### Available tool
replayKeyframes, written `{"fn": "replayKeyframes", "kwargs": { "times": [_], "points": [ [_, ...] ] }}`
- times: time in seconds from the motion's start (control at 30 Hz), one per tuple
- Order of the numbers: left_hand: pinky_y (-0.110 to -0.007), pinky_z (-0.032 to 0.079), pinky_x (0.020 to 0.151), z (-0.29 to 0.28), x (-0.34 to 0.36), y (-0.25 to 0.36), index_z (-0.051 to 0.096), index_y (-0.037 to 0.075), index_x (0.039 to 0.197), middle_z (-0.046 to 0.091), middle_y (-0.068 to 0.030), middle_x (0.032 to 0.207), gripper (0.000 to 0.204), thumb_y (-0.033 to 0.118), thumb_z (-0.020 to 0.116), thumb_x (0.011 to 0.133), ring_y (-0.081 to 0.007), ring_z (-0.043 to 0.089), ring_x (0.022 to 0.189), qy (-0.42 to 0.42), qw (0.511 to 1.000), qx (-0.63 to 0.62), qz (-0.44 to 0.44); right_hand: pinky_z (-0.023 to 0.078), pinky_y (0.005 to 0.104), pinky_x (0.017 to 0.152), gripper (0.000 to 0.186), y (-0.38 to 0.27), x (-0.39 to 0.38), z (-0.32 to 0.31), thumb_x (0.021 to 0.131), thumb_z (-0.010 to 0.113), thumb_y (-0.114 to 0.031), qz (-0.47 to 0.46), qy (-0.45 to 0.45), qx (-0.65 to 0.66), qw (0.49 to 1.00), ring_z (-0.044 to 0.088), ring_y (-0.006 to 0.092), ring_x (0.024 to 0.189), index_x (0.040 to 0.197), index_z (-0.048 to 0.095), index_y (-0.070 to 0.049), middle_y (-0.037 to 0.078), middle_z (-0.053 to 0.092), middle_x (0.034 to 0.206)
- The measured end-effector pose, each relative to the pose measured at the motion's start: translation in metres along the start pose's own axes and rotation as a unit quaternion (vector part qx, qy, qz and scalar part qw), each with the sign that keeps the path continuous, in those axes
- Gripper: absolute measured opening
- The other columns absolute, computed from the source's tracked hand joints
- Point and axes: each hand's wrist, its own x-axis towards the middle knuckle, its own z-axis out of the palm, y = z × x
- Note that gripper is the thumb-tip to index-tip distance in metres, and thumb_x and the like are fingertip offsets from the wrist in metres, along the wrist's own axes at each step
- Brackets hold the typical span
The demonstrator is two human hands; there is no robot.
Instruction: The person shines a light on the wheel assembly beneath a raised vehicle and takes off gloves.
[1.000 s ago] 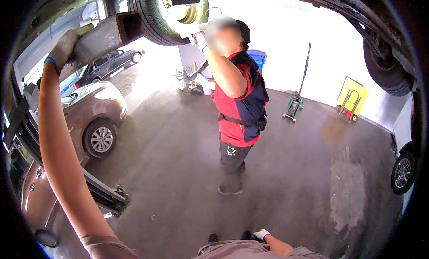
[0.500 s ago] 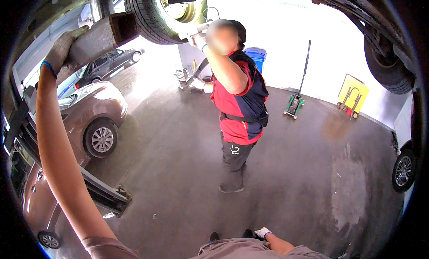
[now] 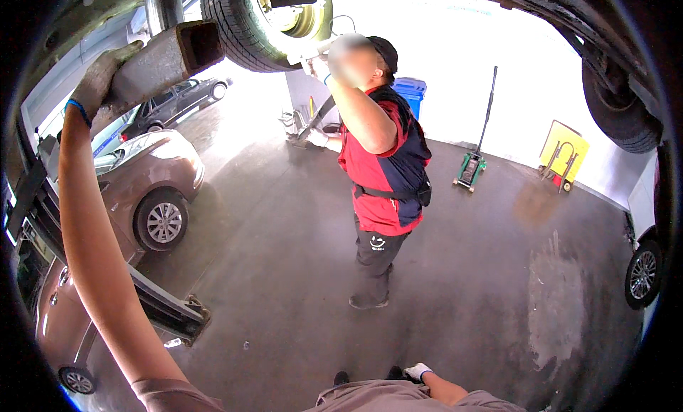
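Observation:
My left hand (image 3: 108, 74), in a soiled glove with a blue cuff, is raised with its fingers wrapped on a square steel tube (image 3: 142, 72) under the lifted vehicle. A round metal pipe (image 3: 162, 6) rises behind the tube, and a wheel (image 3: 249, 31) with tire hangs just right of it. My right hand (image 3: 417, 371), in a white glove, hangs low beside my body near the bottom, fingers curled, with nothing visible in it.
A co-worker (image 3: 380, 184) in red and navy stands ahead, hands up by the wheel and on a dark bar. Around are a brown car (image 3: 124, 198), lift arm (image 3: 171, 309), green floor jack (image 3: 469, 170), yellow board trolley (image 3: 562, 156), blue bin (image 3: 409, 92) and another hanging wheel (image 3: 615, 109).
The co-worker has shifted slightly to the right. My left hand appears a little further left than a second ago, still on the tube. My right hand stays low.

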Motion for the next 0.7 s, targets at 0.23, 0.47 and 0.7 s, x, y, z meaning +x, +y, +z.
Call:
{"fn": "replayKeyframes", "kwargs": {
  "times": [0.23,0.47,0.7],
  "points": [
    [-0.024,0.046,0.084,0.004,0.018,0.009,0.059,0.002,0.127,0.062,-0.0038,0.112,0.047,0.036,0.050,0.095,-0.0102,0.058,0.093,-0.025,0.999,0.032,0.032,0.044,0.0428,0.098,0.068,0.040,0.066,0.007,0.081,0.056,-0.061,-0.013,-0.011,-0.021,1.000,0.054,0.0355,0.120,0.121,0.062,-0.006,0.016,0.059,0.127],
    [-0.023,0.044,0.086,0.015,0.011,0.046,0.060,0.003,0.127,0.063,-0.0032,0.112,0.046,0.034,0.050,0.096,-0.0094,0.057,0.094,0.019,0.997,0.076,-0.023,0.047,0.0414,0.092,0.058,0.040,0.059,-0.006,0.081,0.059,-0.059,-0.012,-0.020,-0.010,1.000,0.060,0.0339,0.110,0.108,0.070,-0.008,0.013,0.067,0.115],
    [-0.026,0.040,0.095,0.019,0.021,0.055,0.061,-0.002,0.122,0.064,-0.0044,0.112,0.040,0.025,0.046,0.096,-0.0139,0.056,0.102,-0.019,0.997,0.062,0.036,0.048,0.0419,0.091,0.054,0.023,0.016,-0.036,0.082,0.059,-0.056,0.010,-0.033,-0.007,0.999,0.061,0.0339,0.109,0.106,0.071,-0.008,0.014,0.067,0.114]
  ]
}}
